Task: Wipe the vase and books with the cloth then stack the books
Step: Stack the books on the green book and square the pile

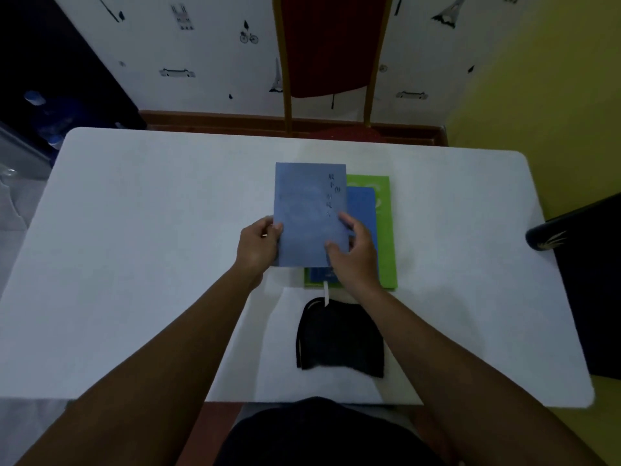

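Note:
A pale blue book (307, 210) is held over the middle of the white table (134, 230), partly above two stacked books. My left hand (257, 245) grips its lower left edge. My right hand (353, 252) grips its lower right corner, thumb on the cover. Beneath lies a darker blue book (361, 210) on top of a larger green book (386, 230), with a white ribbon marker hanging out toward me. A black cloth (339, 338) lies flat on the table just in front of the stack. No vase is in view.
A red chair (331, 45) with a wooden frame stands behind the table's far edge. A dark object (584, 264) overlaps the table's right edge. Water bottles (43, 119) sit on the floor at the far left.

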Tool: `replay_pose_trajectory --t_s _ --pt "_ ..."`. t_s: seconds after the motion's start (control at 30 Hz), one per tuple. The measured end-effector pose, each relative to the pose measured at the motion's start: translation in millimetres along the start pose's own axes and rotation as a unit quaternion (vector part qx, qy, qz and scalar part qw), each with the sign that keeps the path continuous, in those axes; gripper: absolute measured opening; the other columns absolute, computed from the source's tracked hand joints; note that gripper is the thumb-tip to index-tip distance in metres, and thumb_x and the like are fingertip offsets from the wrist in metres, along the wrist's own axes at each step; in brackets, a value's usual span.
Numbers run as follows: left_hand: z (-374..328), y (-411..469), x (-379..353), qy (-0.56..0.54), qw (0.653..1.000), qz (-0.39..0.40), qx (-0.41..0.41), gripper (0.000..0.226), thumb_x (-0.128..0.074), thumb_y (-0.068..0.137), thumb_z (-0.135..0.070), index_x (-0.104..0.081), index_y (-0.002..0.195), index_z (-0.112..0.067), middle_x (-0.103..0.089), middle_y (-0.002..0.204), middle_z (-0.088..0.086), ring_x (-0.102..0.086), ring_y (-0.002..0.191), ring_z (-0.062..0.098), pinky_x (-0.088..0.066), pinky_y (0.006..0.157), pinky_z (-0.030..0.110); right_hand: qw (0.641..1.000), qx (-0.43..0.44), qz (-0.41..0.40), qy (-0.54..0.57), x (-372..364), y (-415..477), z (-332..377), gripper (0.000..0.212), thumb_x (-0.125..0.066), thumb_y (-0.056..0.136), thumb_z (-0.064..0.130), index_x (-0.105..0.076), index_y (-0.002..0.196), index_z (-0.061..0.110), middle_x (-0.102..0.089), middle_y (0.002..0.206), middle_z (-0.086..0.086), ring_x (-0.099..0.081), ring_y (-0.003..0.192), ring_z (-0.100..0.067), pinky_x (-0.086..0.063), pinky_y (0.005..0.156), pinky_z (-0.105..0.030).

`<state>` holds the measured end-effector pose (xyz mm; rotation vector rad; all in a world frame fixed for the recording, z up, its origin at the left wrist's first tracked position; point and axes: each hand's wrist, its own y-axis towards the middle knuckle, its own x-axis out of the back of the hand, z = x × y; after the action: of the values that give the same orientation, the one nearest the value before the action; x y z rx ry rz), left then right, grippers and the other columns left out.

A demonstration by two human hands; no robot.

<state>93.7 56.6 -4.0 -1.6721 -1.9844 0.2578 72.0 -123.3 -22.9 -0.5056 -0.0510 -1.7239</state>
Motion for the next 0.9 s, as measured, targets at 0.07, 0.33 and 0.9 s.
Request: replay_pose_trajectory --t_s 0.07,0.33,0.9 --pt "3.9 -3.6 -18.7 0.025 0.999 0.018 -0.017 0.028 -0.058 0.103 -0.028 -0.066 0.125 -0.012 -0.067 0.114 0.002 -0.065 0.092 0.015 -0.052 0.064 0.020 1.000 -0.001 -0.016 -0.013 20.4 0.4 -9.2 0.052 -0.073 0.090 0.017 -0.054 0.137 0.028 -0.053 0.139 0.003 -0.055 0.124 -0.016 -0.053 0.105 -0.041" --pt "10.9 -9.4 -69.9 0.085 0.996 0.010 -0.002 0.033 -0.067 0.096 -0.011 -0.068 0.128 -0.008 -0.069 0.118 0.006 -0.067 0.097 0.022 -0.055 0.086 0.031 0.993 -0.049 -0.028 -0.104 58.4 -1.8 -39.2 0.044 -0.074 0.090 0.016 -0.059 0.131 0.023 -0.056 0.130 0.001 -0.051 0.125 -0.020 -0.049 0.104 -0.037" --pt "9.5 -9.9 -74.0 0.111 0.993 -0.027 -0.037 0.034 -0.064 0.098 -0.009 -0.066 0.132 -0.008 -0.072 0.123 0.010 -0.068 0.091 0.017 -0.059 0.086 0.032 0.986 -0.048 0.022 -0.159 64.9 8.0 -41.1 0.065 -0.075 0.087 0.040 -0.042 0.143 0.030 -0.064 0.133 -0.004 -0.064 0.114 -0.026 -0.057 0.093 -0.044"
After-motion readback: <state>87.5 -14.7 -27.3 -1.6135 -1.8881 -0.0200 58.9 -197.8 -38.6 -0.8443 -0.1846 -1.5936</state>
